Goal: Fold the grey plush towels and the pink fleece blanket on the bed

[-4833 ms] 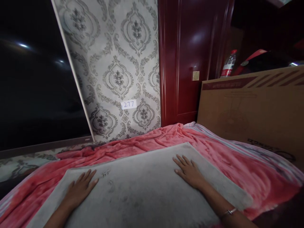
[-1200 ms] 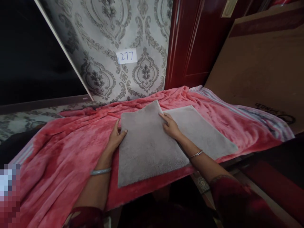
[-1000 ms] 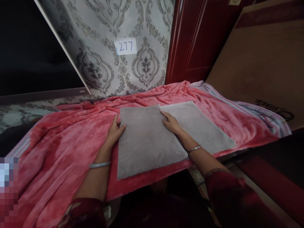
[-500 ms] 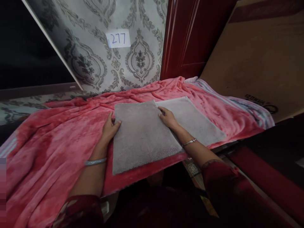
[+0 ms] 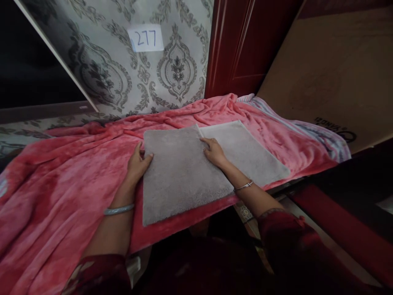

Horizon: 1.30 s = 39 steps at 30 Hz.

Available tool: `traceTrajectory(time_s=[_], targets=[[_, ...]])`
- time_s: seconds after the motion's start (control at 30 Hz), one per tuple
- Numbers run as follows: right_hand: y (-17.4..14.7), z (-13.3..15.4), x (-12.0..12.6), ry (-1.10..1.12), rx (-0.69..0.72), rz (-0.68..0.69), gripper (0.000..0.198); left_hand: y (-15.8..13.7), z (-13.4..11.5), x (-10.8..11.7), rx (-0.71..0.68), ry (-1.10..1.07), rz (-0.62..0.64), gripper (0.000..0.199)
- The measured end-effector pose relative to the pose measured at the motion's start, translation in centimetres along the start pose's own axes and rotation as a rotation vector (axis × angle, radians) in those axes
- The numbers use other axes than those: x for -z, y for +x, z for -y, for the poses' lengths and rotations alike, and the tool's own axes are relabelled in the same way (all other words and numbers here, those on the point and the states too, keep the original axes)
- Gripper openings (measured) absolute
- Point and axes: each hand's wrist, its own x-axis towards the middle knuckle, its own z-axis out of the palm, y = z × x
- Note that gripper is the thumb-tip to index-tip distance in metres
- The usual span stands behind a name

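A grey, rectangular plush panel (image 5: pixel 179 172) lies on the pink plush blanket (image 5: pixel 86 184), apparently longest away from you, between your left hand (image 5: pixel 135 166) at its left edge and your right hand (image 5: pixel 215 153) at its right. Your left thumb and forefinger stand parted (I cannot tell whether either hand grips).

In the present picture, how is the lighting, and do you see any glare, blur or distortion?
Head view: dim light, darkest below the pink blanket; thin highlights on the dark red panel; grey cloth slightly soft; cardboard box slanted, probably wide-angle distortion.
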Motion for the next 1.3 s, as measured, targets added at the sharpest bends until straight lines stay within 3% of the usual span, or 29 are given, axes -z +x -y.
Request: traceTrajectory(time_s=[0.07,0.17,0.23,0.3,0.37,0.43,0.7,0.93,1.13,1.3], targets=[[0.0,0.7,0.3,-0.041,0.020,-0.009,0.063,-0.3,-1.0,0.3,-0.061,0.105,-0.028,0.078],[0.4,3.0,0.6,-0.105,0.149,-0.015,0.064,-1.2,-3.1,0.5,-0.283,0.276,-0.081,0.075],[0.6,4.8,0.4,-0.127,0.275,0.039,0.070,-2.0,-4.4,0.0,-0.426,0.373,-0.013,0.077],[0.5,5.9,-0.2,-0.167,0.366,0.150,0.076,-3.0,-5.1,-1.1,-0.491,0.471,0.139,0.077],[0.1,6.1,-0.9,-0.228,0.395,0.265,0.080,-3.8,-5.0,-2.3,-0.486,0.571,0.286,0.074],[-0.6,5.7,-1.5,-0.278,0.394,0.331,0.082,-4.3,-4.6,-3.2,-0.470,0.635,0.354,0.073],[-1.2,5.4,-1.2,-0.304,0.382,0.401,0.082,-4.6,-4.5,-3.2,-0.466,0.698,0.365,0.075],[-5.4,3.8,2.2,-0.229,0.373,0.512,0.085,-4.5,-4.4,-3.1,-0.472,0.701,0.350,0.073],[-11.4,2.2,5.9,-0.138,0.304,0.528,0.070,-4.0,-4.2,-3.2,-0.502,0.696,0.308,0.072],[-14.6,0.2,8.2,-0.006,0.252,0.458,0.054,-3.4,-4.6,-2.8,-0.454,0.774,0.361,0.076]])
